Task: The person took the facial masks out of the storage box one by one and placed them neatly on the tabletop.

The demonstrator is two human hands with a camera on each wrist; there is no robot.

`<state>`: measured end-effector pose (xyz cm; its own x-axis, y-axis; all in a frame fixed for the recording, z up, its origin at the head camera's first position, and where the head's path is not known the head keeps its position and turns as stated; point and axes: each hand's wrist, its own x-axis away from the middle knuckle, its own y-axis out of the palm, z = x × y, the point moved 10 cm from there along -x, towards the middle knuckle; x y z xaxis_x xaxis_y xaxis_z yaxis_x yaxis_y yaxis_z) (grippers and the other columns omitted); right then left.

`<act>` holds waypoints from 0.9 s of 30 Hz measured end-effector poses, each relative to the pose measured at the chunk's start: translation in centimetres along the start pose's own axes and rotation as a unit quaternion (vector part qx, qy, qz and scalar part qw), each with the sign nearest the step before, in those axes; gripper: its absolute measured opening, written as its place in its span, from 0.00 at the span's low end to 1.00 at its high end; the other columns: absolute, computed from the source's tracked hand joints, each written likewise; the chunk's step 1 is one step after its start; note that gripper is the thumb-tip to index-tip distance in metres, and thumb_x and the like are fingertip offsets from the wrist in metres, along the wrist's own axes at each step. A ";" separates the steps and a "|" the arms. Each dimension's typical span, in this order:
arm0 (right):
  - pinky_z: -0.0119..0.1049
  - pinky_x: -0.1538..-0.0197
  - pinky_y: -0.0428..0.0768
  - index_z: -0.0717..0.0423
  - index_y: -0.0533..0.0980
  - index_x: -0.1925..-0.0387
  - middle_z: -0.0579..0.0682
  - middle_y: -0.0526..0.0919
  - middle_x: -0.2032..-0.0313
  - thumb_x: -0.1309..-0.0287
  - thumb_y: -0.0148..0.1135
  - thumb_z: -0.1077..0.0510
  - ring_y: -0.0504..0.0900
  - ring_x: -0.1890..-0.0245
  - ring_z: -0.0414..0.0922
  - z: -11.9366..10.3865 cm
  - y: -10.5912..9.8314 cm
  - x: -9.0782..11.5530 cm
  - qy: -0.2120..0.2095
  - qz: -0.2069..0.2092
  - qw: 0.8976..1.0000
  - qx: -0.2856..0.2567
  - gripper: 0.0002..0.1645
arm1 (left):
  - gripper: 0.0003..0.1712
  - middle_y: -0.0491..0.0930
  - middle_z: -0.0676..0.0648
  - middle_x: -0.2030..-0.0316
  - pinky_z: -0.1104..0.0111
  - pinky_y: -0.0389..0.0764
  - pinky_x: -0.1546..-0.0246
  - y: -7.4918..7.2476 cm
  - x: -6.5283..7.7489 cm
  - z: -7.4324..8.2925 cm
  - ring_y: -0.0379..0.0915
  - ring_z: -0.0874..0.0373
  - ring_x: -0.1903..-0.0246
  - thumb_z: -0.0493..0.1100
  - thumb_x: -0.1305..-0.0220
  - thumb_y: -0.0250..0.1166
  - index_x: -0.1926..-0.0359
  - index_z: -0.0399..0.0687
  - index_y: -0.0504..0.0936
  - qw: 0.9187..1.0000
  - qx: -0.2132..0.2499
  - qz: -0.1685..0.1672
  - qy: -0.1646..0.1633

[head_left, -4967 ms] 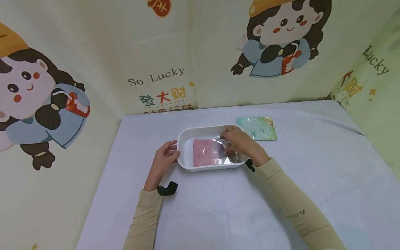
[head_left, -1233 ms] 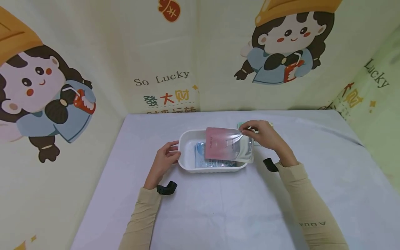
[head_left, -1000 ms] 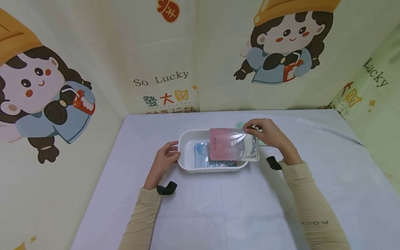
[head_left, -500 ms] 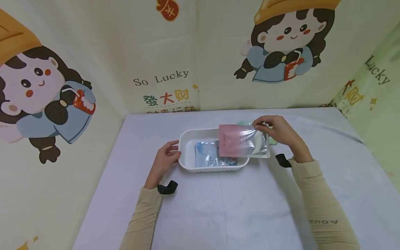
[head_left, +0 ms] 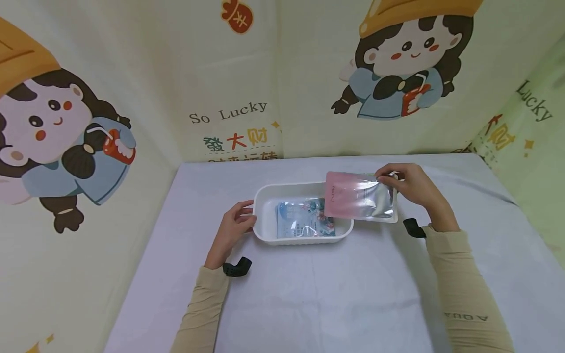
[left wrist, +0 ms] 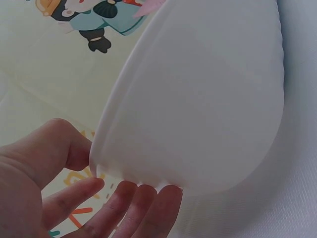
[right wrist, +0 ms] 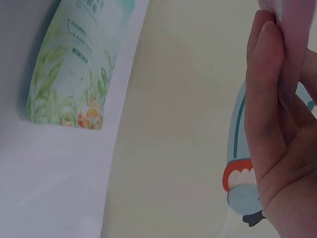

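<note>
My right hand [head_left: 410,184] pinches the upper right edge of a flat pink-and-silver foil sachet [head_left: 353,196], which is raised over the right end of a white plastic tray [head_left: 266,211]. In the tray a blue printed sachet [head_left: 304,219] lies flat, its upper right corner hidden. My left hand [head_left: 231,226] grips the tray's left end; in the left wrist view, the thumb goes over the rim and the fingertips touch the outer wall. A green leaf-printed sachet [right wrist: 74,69] lies on the table below my right hand, almost wholly covered in the head view.
A white cloth covers the table [head_left: 287,304]. Behind it hangs a pale curtain [head_left: 309,122] with cartoon figures and lettering. Each wrist wears a black camera mount, the left mount [head_left: 237,267] close to the tray's front left.
My right hand has lifted the pink-and-silver sachet from the tray and carried it rightward, uncovering the blue sachet. It now hides the green sachet. My left hand stays at the tray.
</note>
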<state>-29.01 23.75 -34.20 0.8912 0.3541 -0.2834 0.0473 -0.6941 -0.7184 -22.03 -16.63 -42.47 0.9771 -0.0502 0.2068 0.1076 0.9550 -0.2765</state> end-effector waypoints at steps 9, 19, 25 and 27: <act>0.16 0.63 0.73 0.56 0.85 0.62 0.54 0.87 0.63 0.41 0.67 0.67 0.75 0.66 0.29 1.3 -1.7 0.7 0.035 0.007 0.999 0.025 0.07 | 0.28 0.77 0.39 0.42 0.59 0.85 0.53 -0.4 -1.9 -3.1 0.79 0.45 0.46 0.41 0.34 0.64 0.33 0.52 0.72 1.000 0.003 0.013 0.012; 0.15 0.64 0.70 0.55 0.86 0.61 0.51 0.86 0.64 0.42 0.69 0.64 0.73 0.66 0.27 2.3 -4.2 1.5 0.049 0.035 0.997 0.050 0.07 | 0.31 0.75 0.35 0.40 0.60 0.86 0.54 -0.3 -1.8 -3.1 0.77 0.41 0.45 0.37 0.33 0.62 0.30 0.45 0.68 1.000 0.002 0.003 -0.002; 0.16 0.66 0.68 0.57 0.85 0.59 0.26 0.81 0.66 0.41 0.68 0.63 0.71 0.67 0.28 3.5 -6.1 1.8 0.060 0.058 0.995 0.047 0.08 | 0.30 0.76 0.37 0.41 0.63 0.86 0.55 -0.4 -1.9 -3.1 0.78 0.44 0.46 0.37 0.34 0.62 0.31 0.47 0.70 1.000 0.013 0.003 -0.008; 0.17 0.67 0.67 0.58 0.85 0.60 0.21 0.79 0.68 0.41 0.68 0.63 0.71 0.69 0.29 3.8 -6.8 1.8 0.059 0.067 0.995 0.044 0.07 | 0.30 0.76 0.38 0.41 0.64 0.85 0.55 -0.4 -1.9 -3.1 0.79 0.46 0.47 0.39 0.34 0.63 0.32 0.49 0.70 1.000 0.014 0.005 -0.008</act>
<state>-29.44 31.47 -32.25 0.9339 0.1817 -0.3079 -0.1114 -0.6705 -0.7335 -23.38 -17.83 -45.68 0.9749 -0.0371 0.2194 0.0934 0.9631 -0.2523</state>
